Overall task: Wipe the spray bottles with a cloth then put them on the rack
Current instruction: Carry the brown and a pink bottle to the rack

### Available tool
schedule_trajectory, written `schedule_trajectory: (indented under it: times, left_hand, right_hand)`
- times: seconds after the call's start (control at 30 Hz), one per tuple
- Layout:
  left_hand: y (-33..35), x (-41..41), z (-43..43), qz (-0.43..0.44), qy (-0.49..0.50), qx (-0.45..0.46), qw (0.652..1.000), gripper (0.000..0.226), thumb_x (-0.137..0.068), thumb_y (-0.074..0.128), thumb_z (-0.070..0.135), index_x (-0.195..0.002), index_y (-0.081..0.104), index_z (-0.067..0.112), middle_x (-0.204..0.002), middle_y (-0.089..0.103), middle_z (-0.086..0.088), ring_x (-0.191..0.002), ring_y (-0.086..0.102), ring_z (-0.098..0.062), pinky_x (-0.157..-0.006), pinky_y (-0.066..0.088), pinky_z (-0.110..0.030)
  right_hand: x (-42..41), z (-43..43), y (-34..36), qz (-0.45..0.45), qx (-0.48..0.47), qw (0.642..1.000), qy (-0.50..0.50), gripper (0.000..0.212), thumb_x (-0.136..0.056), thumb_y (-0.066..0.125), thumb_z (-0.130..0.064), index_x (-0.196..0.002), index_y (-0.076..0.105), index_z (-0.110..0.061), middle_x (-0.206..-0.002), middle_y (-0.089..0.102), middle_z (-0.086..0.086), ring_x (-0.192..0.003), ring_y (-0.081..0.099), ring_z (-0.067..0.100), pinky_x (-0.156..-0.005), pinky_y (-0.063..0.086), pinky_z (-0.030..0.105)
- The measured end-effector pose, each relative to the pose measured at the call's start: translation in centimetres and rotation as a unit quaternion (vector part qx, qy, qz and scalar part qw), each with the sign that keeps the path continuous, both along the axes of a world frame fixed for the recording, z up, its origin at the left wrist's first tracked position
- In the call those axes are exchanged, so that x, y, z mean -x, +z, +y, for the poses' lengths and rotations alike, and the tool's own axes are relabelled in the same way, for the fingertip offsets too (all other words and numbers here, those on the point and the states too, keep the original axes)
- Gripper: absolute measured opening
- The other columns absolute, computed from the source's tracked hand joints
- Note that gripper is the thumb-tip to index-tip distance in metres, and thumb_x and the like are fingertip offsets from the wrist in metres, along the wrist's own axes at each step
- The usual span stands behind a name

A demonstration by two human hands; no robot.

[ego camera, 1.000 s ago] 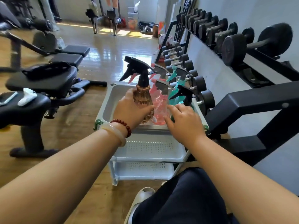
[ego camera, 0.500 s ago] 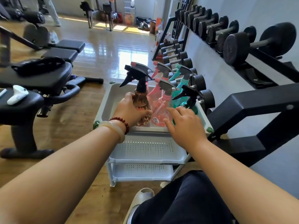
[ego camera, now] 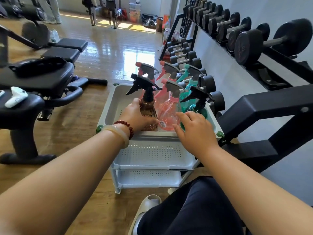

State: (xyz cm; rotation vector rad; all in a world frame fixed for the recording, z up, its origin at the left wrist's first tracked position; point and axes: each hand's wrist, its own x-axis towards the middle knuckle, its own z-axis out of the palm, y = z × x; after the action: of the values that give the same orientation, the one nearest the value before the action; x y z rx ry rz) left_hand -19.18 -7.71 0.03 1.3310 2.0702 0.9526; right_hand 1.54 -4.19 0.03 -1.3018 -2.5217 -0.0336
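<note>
The left hand (ego camera: 133,116) was wrapped round the lower body of a brown spray bottle (ego camera: 149,107), thumb on the near side and fingers curled round the far side. The bottle stood in the front of the top tray of a white rack (ego camera: 108,107). The right hand (ego camera: 196,129) was apart from the left. Its fingers were loose and spread and it gripped nothing, and it lay just in front of a green bottle (ego camera: 198,110). Whether it touched that bottle could not be told. A pink bottle (ego camera: 169,112) stood between the two hands, touching or nearly touching the brown one. More pink and green bottles stood beyond the fingertips.

The step looked like setting the brown bottle into its place in the tray. To do it well, the base probably needed to sit flat before the grip let go, because the front wall of the tray hid the bottom. The low grip was sensible for a top-heavy shape. Nudging the pink bottle was the likely risk, so the right hand could steady the neighbours. No cloth was in view.

The brown bottle stood upright with its long axis vertical, perhaps leaning a little away from the person. Its black spray head (ego camera: 144,83) pointed out past the left hand, the same way as the other heads.
</note>
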Motion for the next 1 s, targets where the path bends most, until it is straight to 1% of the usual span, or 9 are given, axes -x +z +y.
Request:
schedule_trajectory:
  times: [0.07,0.13,0.23,0.3,0.37,0.43,0.53,0.77,1.0]
  left_hand:
    - [0.2,0.3,0.0,-0.037,-0.003,-0.002,0.999,0.078,-0.073,0.084,0.044,-0.135,0.042,0.018,-0.129,0.055,-0.004,-0.115,0.055,-0.021,-0.097,0.05,-0.036]
    - [0.5,0.6,-0.2,-0.078,-0.013,-0.026,0.997,0.072,-0.075,0.083,0.041,-0.133,0.047,0.019,-0.13,0.056,-0.001,-0.116,0.054,-0.017,-0.097,0.047,-0.033]
    - [0.8,0.9,-0.8,-0.098,-0.019,-0.065,0.993,0.06,-0.079,0.08,0.035,-0.13,0.053,0.018,-0.127,0.058,0.003,-0.116,0.051,-0.012,-0.098,0.042,-0.03]
    - [0.8,0.9,-1.0,-0.108,-0.004,-0.095,0.99,0.049,-0.082,0.079,0.028,-0.124,0.058,0.017,-0.123,0.064,0.0,-0.116,0.056,-0.014,-0.103,0.047,-0.036]
    - [0.8,0.6,-1.2,-0.12,0.006,-0.118,0.986,0.038,-0.084,0.077,0.02,-0.119,0.062,0.018,-0.113,0.067,0.001,-0.109,0.062,-0.015,-0.1,0.051,-0.042]
    - [0.9,0.5,-1.2,-0.113,0.01,-0.129,0.985,0.037,-0.086,0.075,0.018,-0.121,0.064,0.015,-0.112,0.068,0.0,-0.108,0.063,-0.016,-0.099,0.053,-0.043]
    - [0.8,0.3,-1.0,-0.104,0.012,-0.139,0.985,0.04,-0.087,0.074,0.019,-0.125,0.063,0.014,-0.118,0.069,-0.004,-0.111,0.064,-0.018,-0.099,0.053,-0.045]
    - [0.3,0.1,-0.4,-0.083,0.03,-0.152,0.984,0.04,-0.087,0.074,0.025,-0.125,0.065,0.017,-0.118,0.07,-0.003,-0.11,0.065,-0.018,-0.099,0.053,-0.046]
    - [0.0,0.1,-0.5,-0.08,0.03,-0.142,0.986,0.048,-0.087,0.074,0.026,-0.131,0.059,0.017,-0.124,0.067,-0.005,-0.116,0.061,-0.019,-0.103,0.05,-0.043]
  right_hand:
    - [-0.1,0.0,0.0,0.003,0.0,1.0,0.0,0.045,-0.099,0.049,-0.041,-0.138,0.053,-0.019,-0.12,0.06,0.008,-0.111,0.053,0.029,-0.086,0.045,0.043]
    - [-0.2,0.0,0.0,0.004,0.0,1.0,0.0,0.045,-0.099,0.049,-0.041,-0.138,0.053,-0.019,-0.121,0.06,0.007,-0.112,0.053,0.029,-0.087,0.044,0.042]
    - [-0.4,-0.1,0.1,0.001,0.004,1.0,-0.001,0.046,-0.1,0.048,-0.041,-0.14,0.051,-0.019,-0.123,0.059,0.007,-0.114,0.051,0.028,-0.088,0.043,0.042]
    - [-0.4,-0.2,0.1,-0.001,0.002,1.0,-0.003,0.046,-0.1,0.048,-0.041,-0.141,0.051,-0.019,-0.124,0.059,0.007,-0.114,0.051,0.028,-0.087,0.043,0.041]
    - [-0.5,-0.2,0.1,-0.006,0.003,1.0,-0.004,0.047,-0.1,0.047,-0.042,-0.141,0.05,-0.02,-0.125,0.058,0.007,-0.115,0.051,0.028,-0.088,0.042,0.041]
    - [-0.4,-0.3,0.1,-0.011,0.003,1.0,-0.003,0.047,-0.1,0.046,-0.042,-0.141,0.049,-0.02,-0.126,0.058,0.006,-0.115,0.051,0.028,-0.088,0.042,0.041]
    - [-0.3,-0.3,0.1,-0.008,0.001,1.0,-0.001,0.046,-0.1,0.047,-0.042,-0.141,0.051,-0.02,-0.124,0.059,0.007,-0.113,0.052,0.028,-0.087,0.043,0.041]
    - [-0.3,-0.3,0.0,-0.014,0.003,1.0,-0.001,0.047,-0.1,0.045,-0.042,-0.141,0.049,-0.021,-0.125,0.057,0.006,-0.114,0.05,0.027,-0.087,0.042,0.041]
    - [-0.4,-0.2,-0.2,-0.013,0.0,1.0,-0.002,0.046,-0.1,0.045,-0.042,-0.141,0.049,-0.02,-0.123,0.058,0.006,-0.112,0.051,0.027,-0.087,0.043,0.041]
